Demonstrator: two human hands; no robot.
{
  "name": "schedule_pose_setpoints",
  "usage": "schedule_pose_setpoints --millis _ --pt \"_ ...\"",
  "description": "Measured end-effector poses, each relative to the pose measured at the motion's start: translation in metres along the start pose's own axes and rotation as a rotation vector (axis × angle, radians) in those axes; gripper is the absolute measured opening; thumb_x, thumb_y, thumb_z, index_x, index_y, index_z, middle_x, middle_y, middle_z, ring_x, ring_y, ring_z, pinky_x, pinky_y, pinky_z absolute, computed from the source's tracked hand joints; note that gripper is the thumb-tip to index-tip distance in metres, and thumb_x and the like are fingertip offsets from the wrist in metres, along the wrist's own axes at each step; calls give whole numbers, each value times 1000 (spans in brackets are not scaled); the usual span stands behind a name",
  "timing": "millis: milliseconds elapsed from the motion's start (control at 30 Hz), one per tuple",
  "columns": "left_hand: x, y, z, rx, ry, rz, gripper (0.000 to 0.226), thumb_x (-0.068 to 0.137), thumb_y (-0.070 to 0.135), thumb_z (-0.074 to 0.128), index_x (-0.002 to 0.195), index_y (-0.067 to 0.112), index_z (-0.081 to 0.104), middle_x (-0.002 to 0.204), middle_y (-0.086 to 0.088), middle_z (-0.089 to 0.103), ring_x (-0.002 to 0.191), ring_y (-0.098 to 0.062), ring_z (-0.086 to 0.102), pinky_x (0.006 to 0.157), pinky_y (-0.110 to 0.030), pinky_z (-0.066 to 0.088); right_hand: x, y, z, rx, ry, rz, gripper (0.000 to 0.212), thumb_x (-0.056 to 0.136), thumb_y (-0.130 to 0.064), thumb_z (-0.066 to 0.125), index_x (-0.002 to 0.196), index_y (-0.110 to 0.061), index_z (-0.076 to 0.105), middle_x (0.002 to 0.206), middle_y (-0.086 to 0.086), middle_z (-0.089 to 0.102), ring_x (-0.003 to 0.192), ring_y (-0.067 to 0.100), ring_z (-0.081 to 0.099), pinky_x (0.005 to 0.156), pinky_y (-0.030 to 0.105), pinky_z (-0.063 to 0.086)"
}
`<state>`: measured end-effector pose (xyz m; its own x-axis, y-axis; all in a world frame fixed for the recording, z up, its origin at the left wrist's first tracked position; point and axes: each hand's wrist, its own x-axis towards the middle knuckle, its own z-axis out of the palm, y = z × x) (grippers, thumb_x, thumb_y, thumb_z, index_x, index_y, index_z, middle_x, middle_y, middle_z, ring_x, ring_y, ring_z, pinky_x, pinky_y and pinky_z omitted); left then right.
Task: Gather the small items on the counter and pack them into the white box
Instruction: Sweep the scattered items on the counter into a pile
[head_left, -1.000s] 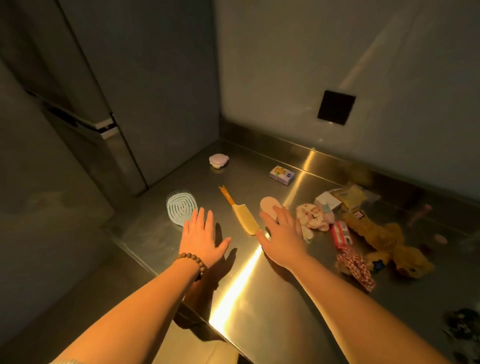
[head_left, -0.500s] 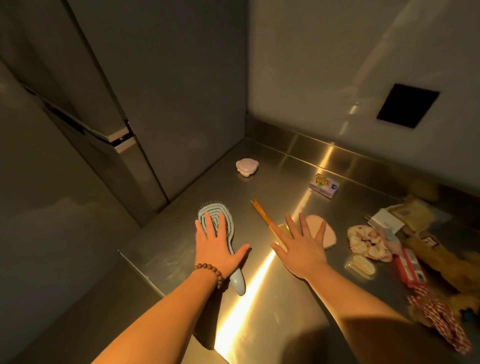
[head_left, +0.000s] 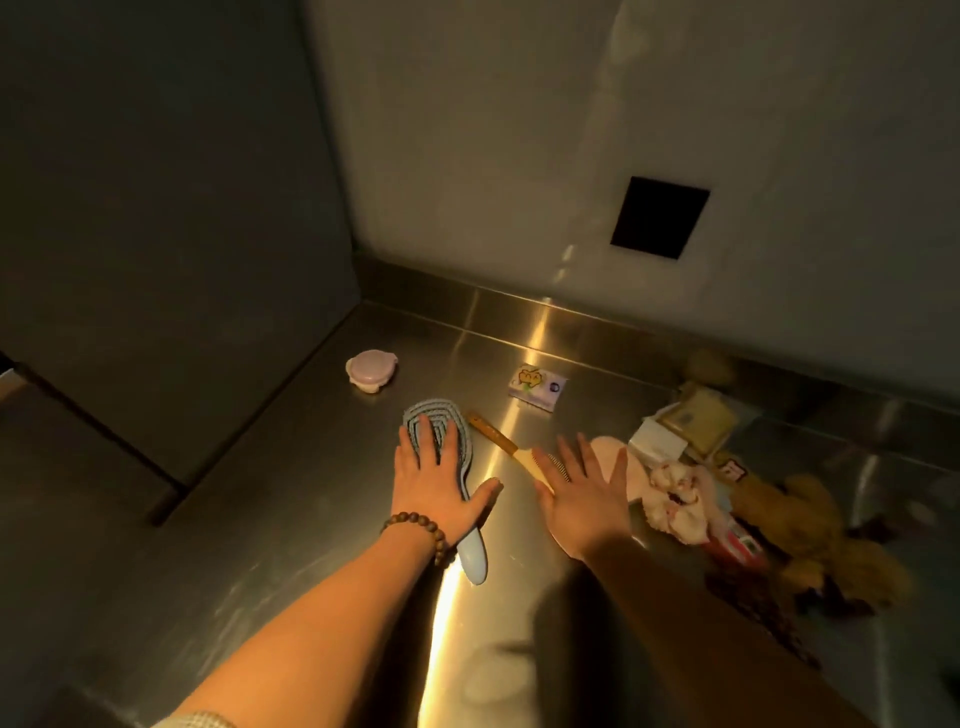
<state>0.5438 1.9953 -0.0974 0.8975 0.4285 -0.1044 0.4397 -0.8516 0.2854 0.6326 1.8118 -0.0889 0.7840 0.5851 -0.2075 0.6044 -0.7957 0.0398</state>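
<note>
My left hand (head_left: 434, 480) lies flat with straight fingers on a pale blue hairbrush (head_left: 456, 431), whose handle sticks out under my wrist. My right hand (head_left: 582, 488) is spread flat over the toothed end of a yellow comb (head_left: 498, 439). A pink oval pad (head_left: 628, 462) lies just right of that hand. Farther back sit a small pink lidded case (head_left: 371, 370) and a small printed packet (head_left: 536, 387). No white packing box is in view.
The steel counter (head_left: 291, 519) ends at a grey cabinet side on the left and a wall at the back. On the right lie a pink scrunchie (head_left: 675, 493), a small white carton (head_left: 657, 441), a yellow packet (head_left: 698, 415), a brown plush toy (head_left: 810, 525) and a red item.
My left hand slid forward onto the head of the blue hairbrush. My right hand stayed spread over the comb. The view shifted closer and to the left.
</note>
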Motion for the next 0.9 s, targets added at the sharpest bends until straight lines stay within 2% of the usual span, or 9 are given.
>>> schedule_pose_setpoints --millis 100,233,367,567,633,700,767,833,900 --pt "23 28 5 -15 -13 38 101 67 89 8 146 29 -11 154 -7 -20 136 -34 -26 108 -44 -16 8 22 6 6 12 34 59 95 -54 3 148 -34 -13 159 -1 -14 144 22 -21 111 59 -16" --pt "50 63 14 -15 -21 72 100 68 87 5 146 27 -12 154 -9 -20 135 -36 -28 107 -44 -16 12 43 15 37 173 39 58 98 -51 14 151 -29 10 160 -1 9 147 18 -1 112 55 -12" --pt "72 85 16 6 -39 139 98 70 85 3 147 26 -12 153 -11 -19 136 -36 -26 106 -44 -17 23 58 15 54 301 106 53 94 -45 38 140 -19 46 145 6 46 138 24 37 111 61 19" --pt "87 102 16 22 -97 191 90 79 79 14 147 26 -10 153 -12 -20 135 -38 -26 108 -46 -15 31 74 18 -10 160 203 58 95 -51 26 147 -24 28 155 3 30 145 22 19 111 61 6" --pt "88 98 11 20 -112 212 85 81 76 15 148 28 -6 154 -12 -15 138 -38 -17 111 -49 -9 31 70 15 24 176 220 58 95 -52 26 147 -26 28 155 3 29 145 23 18 111 61 8" --pt "88 88 1 -21 -41 230 77 84 70 20 147 30 5 156 -12 2 140 -36 6 112 -49 7 31 61 6 95 255 243 56 95 -51 31 146 -28 30 154 7 32 144 26 21 110 64 14" --pt "89 72 -12 -70 108 203 66 86 62 29 142 27 20 147 -12 27 130 -32 28 105 -46 23 32 47 -6 158 386 200 57 94 -52 36 146 -28 33 151 12 36 141 31 28 108 66 22" --pt "90 45 -24 -46 225 156 59 87 53 37 137 22 32 138 -14 37 123 -30 33 99 -44 29 39 28 -20 186 468 134 61 93 -55 36 148 -28 31 152 14 34 142 32 26 108 67 18" --pt "92 12 -32 -7 258 75 57 87 47 44 136 20 35 140 -16 34 127 -33 29 102 -47 27 53 11 -33 217 397 109 65 91 -62 32 149 -34 23 158 9 19 146 30 13 111 65 5"
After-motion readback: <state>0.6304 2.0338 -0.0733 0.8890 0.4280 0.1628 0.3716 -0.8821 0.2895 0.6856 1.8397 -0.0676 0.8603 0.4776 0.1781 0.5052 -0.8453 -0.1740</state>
